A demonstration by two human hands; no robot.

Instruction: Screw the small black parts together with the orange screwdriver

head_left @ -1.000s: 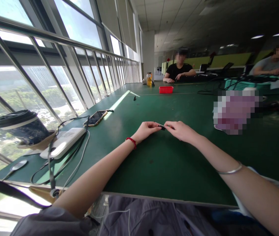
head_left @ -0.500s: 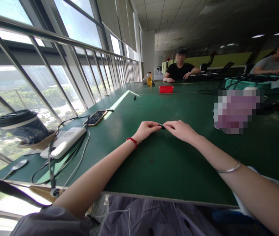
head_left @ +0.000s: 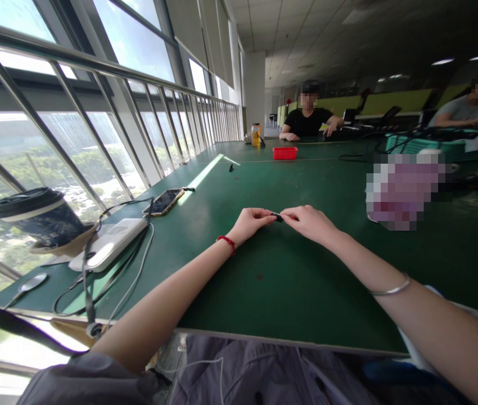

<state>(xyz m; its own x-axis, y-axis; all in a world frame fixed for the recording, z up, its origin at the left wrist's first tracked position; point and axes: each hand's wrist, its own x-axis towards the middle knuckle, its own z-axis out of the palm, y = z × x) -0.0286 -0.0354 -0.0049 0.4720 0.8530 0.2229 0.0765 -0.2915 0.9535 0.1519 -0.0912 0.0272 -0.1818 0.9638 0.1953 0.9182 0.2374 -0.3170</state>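
Note:
My left hand point(head_left: 248, 225) is closed, thumb and fingertips pinching a small black piece point(head_left: 278, 219) just above the green table point(head_left: 260, 304). My right hand point(head_left: 312, 225) is closed around a slim tool point(head_left: 294, 217); a bit of orange-red and a thin pale metal tip show between the fingers. That tip meets the black piece. Most of the tool is hidden in my right hand, and its exact kind is not clear.
On the left are a lidded cup point(head_left: 43, 216), a white power bank point(head_left: 110, 242) with cables, and a phone point(head_left: 165, 201). Ahead lie a tiny black part point(head_left: 231, 168) and a red tray point(head_left: 285, 153). A blurred pinkish object point(head_left: 407, 191) and a teal basket point(head_left: 437, 147) stand right. Two people sit beyond.
My hands stay nearly in place. The orange-red part of the tool now shows at my right fingers. The person opposite has raised a hand with something yellowish near it.

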